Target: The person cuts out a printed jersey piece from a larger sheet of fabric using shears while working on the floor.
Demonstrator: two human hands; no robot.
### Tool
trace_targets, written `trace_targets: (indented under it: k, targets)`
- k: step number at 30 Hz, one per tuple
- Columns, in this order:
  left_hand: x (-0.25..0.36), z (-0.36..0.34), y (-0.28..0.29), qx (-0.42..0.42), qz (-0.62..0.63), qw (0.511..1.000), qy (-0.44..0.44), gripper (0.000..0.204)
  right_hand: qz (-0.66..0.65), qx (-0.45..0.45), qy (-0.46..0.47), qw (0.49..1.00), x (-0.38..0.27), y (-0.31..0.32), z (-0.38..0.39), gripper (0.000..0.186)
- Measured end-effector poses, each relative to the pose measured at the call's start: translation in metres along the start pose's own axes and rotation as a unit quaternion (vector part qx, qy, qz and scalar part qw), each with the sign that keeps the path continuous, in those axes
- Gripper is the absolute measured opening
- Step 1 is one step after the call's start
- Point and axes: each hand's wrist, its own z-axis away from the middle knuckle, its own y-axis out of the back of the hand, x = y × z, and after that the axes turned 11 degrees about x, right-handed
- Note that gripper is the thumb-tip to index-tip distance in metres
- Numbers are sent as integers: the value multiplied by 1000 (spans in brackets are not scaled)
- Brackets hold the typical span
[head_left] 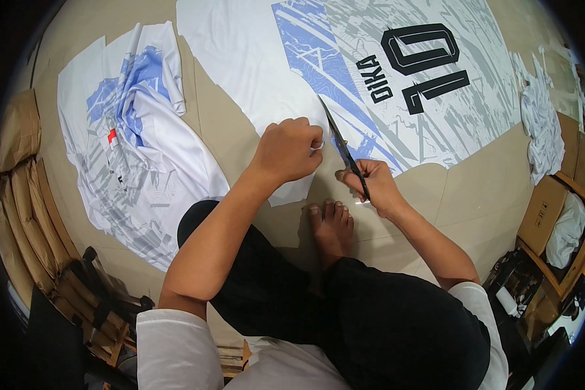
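Observation:
A wide sheet of printed fabric (435, 143), white with grey streaks, a blue band and black lettering, lies on the floor ahead. Its white plain part (240, 71) runs along the left. My left hand (286, 151) is closed in a fist, pinching a bit of the white fabric at the edge beside the blue band. In my right hand (376, 185) are black scissors (342, 147), their handles gripped by the fingers and their blades pointing away along the blue band, next to my left hand. Whether the blades are apart is hard to see.
A crumpled printed fabric piece (156, 143) lies at the left on the tiled floor (481, 201). White scraps (543, 136) lie at the far right. Brown wrapped bundles (29, 214) line the left side; a cardboard box (545, 214) stands at the right. My bare foot (333, 227) is just below the hands.

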Motion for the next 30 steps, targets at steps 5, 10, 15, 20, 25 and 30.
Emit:
trace_targets:
  k: [5,10,15,20,25,30]
  targets:
    - [1,0,1,-6,3,1000,6,12,13,-3,2,1000,0,3,-1,33]
    - [1,0,2,-11,-2,1000,8,12,17,-5,1,1000,-1,4,-1,34]
    - [1,0,2,-13,0,1000,12,13,20,-11,-4,1000,-3,4,-1,35]
    - [3,-2,3,-17,-1,1000,11,13,28,-13,-5,1000,-6,8,0,36]
    - [2,0,3,-16,-4,1000,11,13,25,-18,4,1000,-8,6,-3,37]
    - [1,-1,3,-18,-2,1000,11,14,23,-14,11,1000,-13,3,-8,36]
